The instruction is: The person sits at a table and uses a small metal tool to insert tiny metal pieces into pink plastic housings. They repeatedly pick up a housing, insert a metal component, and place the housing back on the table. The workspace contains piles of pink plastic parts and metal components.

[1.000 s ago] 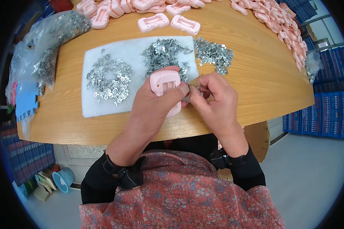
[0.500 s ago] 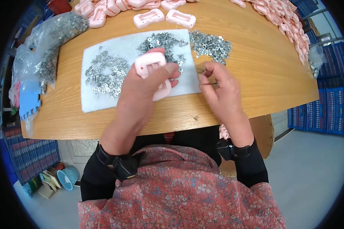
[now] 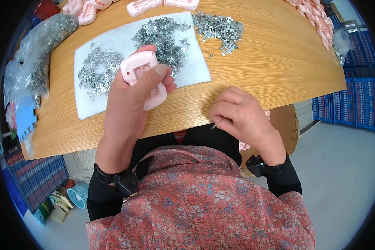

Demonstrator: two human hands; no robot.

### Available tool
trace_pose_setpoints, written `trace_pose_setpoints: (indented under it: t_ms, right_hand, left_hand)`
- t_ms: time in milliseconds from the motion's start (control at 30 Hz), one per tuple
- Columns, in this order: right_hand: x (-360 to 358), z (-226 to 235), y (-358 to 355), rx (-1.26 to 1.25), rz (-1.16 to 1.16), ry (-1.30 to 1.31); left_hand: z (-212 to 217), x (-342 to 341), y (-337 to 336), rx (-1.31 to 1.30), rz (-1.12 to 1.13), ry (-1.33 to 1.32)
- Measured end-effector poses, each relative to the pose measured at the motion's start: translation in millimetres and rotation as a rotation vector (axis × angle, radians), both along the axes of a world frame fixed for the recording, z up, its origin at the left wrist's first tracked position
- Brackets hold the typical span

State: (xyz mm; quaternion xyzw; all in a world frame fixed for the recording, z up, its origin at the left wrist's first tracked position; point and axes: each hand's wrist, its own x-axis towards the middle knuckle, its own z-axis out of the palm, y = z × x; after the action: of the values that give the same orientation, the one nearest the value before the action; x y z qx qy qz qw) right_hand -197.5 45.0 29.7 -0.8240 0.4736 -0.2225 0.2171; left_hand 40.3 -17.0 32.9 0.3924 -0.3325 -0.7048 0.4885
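My left hand (image 3: 131, 98) is closed around a pink plastic housing (image 3: 134, 66), its recessed side facing up and my thumb lying across it. Small slots and a hole show in the housing. Near the table's front edge, my right hand (image 3: 241, 112) pinches a thin metal tool (image 3: 217, 123); only its slim end shows, and the rest is hidden by my fingers. Beyond my left hand lies a white foam sheet (image 3: 198, 75), bearing a pile of small silver metal pieces (image 3: 96, 73) at left and a denser pile of metal clips (image 3: 164, 41) farther back.
Another heap of metal pieces (image 3: 221, 31) lies right of the sheet on the wooden table (image 3: 275, 62). Pink housings (image 3: 143, 6) line the far side, with a larger heap (image 3: 316, 21) at far right. A clear bag of metal parts (image 3: 46, 46) sits at left.
My right hand has moved down toward the table's front edge and turned, keeping the thin tool pinched. The view has shifted; my left hand still grips the pink housing, now farther left in view.
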Motion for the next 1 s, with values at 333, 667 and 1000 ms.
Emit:
trace_pose_setpoints:
  t_ms: [333,667,1000]
  right_hand:
    - [19,5,-17,-0.302,-0.142,-0.263]
    - [25,15,-12,0.079,-0.274,-0.397]
    - [20,16,-16,0.609,-0.314,-0.749]
  left_hand:
    - [0,-15,19,0.265,-0.323,0.124]
    - [-5,-14,15,0.241,-0.329,0.135]
    - [-5,-16,16,0.14,-0.38,0.022]
